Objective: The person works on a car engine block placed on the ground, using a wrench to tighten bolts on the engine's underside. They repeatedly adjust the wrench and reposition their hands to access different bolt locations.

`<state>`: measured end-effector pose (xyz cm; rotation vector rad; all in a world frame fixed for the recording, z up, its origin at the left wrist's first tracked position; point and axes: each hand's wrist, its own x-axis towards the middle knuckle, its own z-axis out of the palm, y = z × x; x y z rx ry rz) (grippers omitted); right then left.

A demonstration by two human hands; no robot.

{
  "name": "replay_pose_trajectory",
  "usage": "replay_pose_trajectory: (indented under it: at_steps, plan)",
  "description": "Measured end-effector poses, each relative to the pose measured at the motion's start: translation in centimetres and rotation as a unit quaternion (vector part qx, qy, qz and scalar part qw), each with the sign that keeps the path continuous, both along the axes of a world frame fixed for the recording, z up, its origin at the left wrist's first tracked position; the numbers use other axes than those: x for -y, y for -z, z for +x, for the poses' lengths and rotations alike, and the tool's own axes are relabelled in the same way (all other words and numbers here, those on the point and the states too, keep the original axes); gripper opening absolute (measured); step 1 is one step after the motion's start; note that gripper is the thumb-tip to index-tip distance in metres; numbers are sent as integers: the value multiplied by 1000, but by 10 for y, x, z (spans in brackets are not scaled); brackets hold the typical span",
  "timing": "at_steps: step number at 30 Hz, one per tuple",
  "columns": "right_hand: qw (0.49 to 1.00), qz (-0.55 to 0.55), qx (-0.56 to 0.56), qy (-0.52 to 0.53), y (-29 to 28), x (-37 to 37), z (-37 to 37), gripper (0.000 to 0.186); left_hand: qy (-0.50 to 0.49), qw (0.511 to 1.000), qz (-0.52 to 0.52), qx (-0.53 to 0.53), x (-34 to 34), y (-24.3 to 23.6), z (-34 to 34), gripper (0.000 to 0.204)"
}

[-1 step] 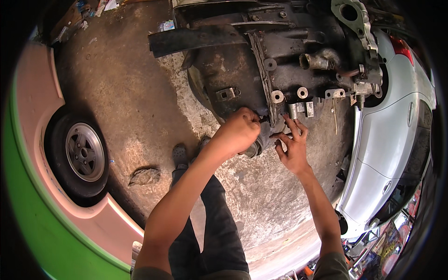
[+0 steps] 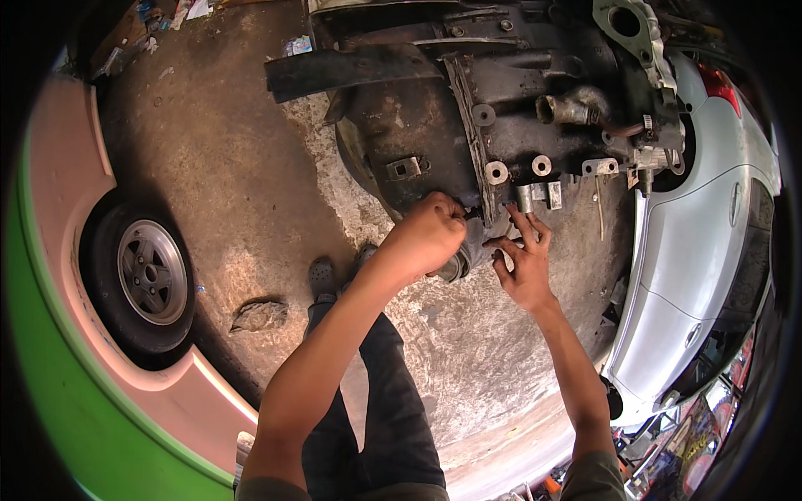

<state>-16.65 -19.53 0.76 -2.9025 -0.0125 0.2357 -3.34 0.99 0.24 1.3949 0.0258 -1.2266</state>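
A large, dirty engine block [image 2: 535, 134] fills the top centre, with a dark, greasy housing [image 2: 393, 125] joined to its left side along a flange [image 2: 469, 125]. My left hand [image 2: 430, 238] is closed at the lower end of that flange. A small dark piece shows by its fingertips, but what they grip is hidden. On the flange's other side, my right hand [image 2: 526, 259] has its fingers bent and apart, with blackened tips. Its fingertips reach up close to a short metal cylinder [image 2: 525, 198] on the block's lower edge; whether they touch it I cannot tell.
A green and pink vehicle body with a wheel [image 2: 150, 271] stands at the left. At the right is a silver car [image 2: 689, 259]. A crumpled rag-like thing [image 2: 259, 315] lies on the stained concrete floor [image 2: 217, 150]. Assorted clutter [image 2: 685, 442] fills the lower right corner.
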Motion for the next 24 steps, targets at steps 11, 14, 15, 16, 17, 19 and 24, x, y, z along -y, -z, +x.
replay_pose_trajectory:
  at_steps: [11,14,15,16,17,19,24]
  plan:
    - [1000,-5,-10,2,2,1,-1,29,-40,999,20,-27,-1,-10,2,28]
    - [1000,-3,-10,3,1,1,-1,29,-97,985,-16,-141,-4,-15,1,22]
    - [1000,-4,-9,2,1,1,-1,29,-108,982,-23,-154,-4,-15,0,20]
    - [1000,-5,-8,1,1,1,-1,29,-118,978,-30,-168,-4,-14,0,18]
    - [1000,-6,-8,0,2,1,-1,29,-111,982,-30,-149,-3,-13,0,20]
    - [1000,-1,1,-2,2,0,0,29,-99,989,-31,-110,0,-9,-1,23]
    - [1000,4,1,5,2,-2,0,29,21,998,47,32,7,-1,2,34]
